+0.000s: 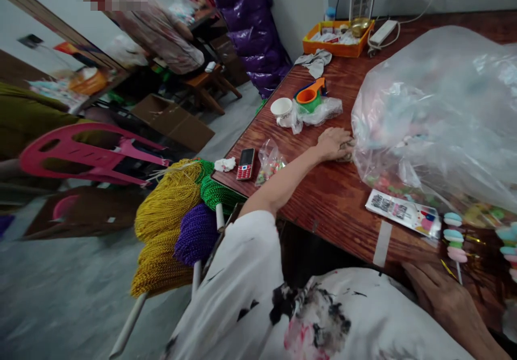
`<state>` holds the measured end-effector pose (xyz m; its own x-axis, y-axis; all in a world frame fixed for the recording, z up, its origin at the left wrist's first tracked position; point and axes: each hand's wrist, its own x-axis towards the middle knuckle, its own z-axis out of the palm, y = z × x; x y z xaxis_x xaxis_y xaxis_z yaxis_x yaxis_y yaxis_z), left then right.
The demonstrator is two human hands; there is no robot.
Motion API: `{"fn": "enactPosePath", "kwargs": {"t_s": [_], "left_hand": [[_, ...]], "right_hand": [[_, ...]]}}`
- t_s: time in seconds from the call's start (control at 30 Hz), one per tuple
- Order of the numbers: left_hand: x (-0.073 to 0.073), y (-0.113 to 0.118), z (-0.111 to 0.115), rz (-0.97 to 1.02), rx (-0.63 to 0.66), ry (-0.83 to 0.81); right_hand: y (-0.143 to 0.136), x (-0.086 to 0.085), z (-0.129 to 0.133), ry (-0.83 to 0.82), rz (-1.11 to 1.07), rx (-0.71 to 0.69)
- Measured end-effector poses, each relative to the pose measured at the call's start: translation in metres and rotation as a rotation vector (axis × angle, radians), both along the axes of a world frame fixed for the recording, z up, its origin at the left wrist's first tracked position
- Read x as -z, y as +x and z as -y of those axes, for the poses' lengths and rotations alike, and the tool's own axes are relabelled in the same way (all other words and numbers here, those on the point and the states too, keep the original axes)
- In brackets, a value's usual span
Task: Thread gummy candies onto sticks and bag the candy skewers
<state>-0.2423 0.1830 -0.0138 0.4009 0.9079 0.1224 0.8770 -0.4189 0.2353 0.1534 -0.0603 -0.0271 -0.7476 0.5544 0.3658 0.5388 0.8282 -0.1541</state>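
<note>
My left hand [336, 143] reaches out over the wooden table, its fingers curled at the near left edge of a large clear plastic bag [428, 107]. Whatever is under those fingers is hidden. The bag holds pale blue and pink pieces that blur through the plastic. At the table's front edge lies my right hand [440, 290], fingers stretched out and nothing visibly held. Close to it is a stick of pastel marshmallow-like pieces [454, 237] with gold ties. A flat printed packet [404, 213] lies between the bag and the right hand.
On the table stand a white cup [283, 111], an orange and green tape dispenser [310, 99], a red phone [245, 164], a small candy-coloured bag [271, 162] and an orange tray [335, 38]. Bundled bead strings [165, 220] and a pink chair [89, 150] are left. Another person sits behind.
</note>
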Motion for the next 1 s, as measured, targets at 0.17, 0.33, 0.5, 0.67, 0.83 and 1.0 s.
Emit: {"fn": "enactPosePath", "kwargs": {"t_s": [0.17,0.33,0.5,0.67,0.83,1.0], "left_hand": [[-0.007,-0.002,0.094,-0.046,0.071,-0.035],[0.001,0.011,0.126,-0.081,-0.020,0.058],[-0.003,0.032,0.089,-0.094,-0.253,0.060],[-0.012,0.043,0.095,-0.027,-0.370,0.185],[-0.001,0.022,0.103,-0.029,-0.307,0.059],[-0.004,0.003,0.090,-0.033,-0.280,0.049]], "right_hand": [[-0.002,-0.007,0.004,0.045,-0.003,0.015],[-0.004,-0.014,0.012,0.021,0.020,0.021],[-0.011,-0.021,0.020,-0.016,0.050,0.069],[0.011,-0.020,0.031,-0.004,-0.039,0.103],[0.027,-0.017,0.040,-0.011,-0.062,0.200],[0.018,-0.023,0.041,0.020,-0.129,0.079]]}}
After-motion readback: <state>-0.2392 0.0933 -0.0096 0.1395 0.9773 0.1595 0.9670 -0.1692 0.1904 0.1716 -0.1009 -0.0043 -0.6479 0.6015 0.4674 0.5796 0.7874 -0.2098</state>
